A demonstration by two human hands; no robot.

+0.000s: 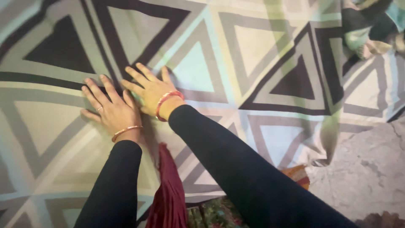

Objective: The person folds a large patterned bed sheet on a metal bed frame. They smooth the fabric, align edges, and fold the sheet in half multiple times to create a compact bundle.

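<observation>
Both my hands lie flat, palms down, on a large sheet (253, 55) printed with grey, black and pale blue triangles. My left hand (110, 109) has its fingers spread and wears a ring and a thin bangle. Just to its right, almost touching it, my right hand (147, 89) presses the sheet with its fingers apart and a red bangle at the wrist. Neither hand holds anything. Black sleeves cover both arms.
A dark red cloth (168, 194) hangs between my arms near the bottom. At the lower right the sheet ends at a bare grey floor (367, 169). A bunched heap of fabric (371, 29) lies at the top right corner.
</observation>
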